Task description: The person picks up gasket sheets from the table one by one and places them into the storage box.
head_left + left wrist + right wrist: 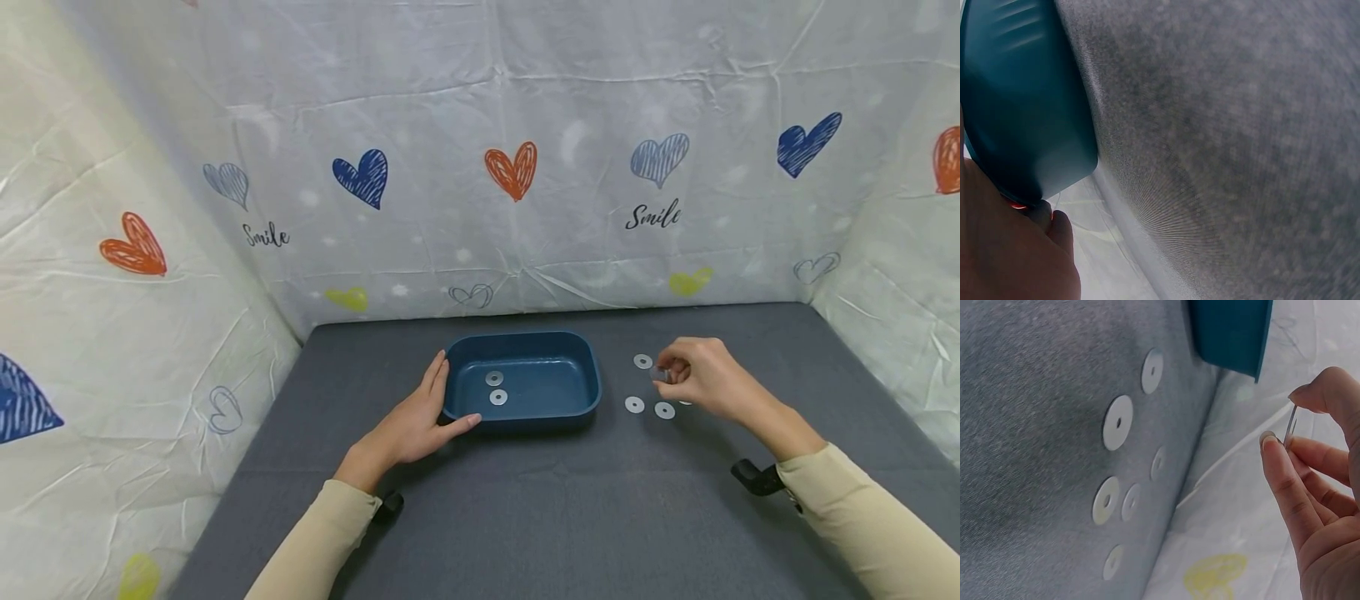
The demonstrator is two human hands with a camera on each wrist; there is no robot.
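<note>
My left hand (412, 425) rests against the left end of a dark blue rectangular tub (525, 421). Its straight fingers lie along the side wall, the thumb along the front rim. Two flat silver washers, one nearer the back (494, 378) and one nearer the front (498, 397), lie inside on the tub's floor. To the right of the tub, my right hand (701, 375) pinches a thin round washer (1291, 425) between thumb and fingertips, held edge-on in the right wrist view. Several more washers lie on the cloth below and around this hand, including a large-looking one (1117, 423).
Dark grey cloth (540, 517) covers the table. Behind it and at both sides hangs a white curtain (450, 233) printed with hearts. A black strap piece (756, 477) shows at the right wrist, and another (390, 506) by the left cuff.
</note>
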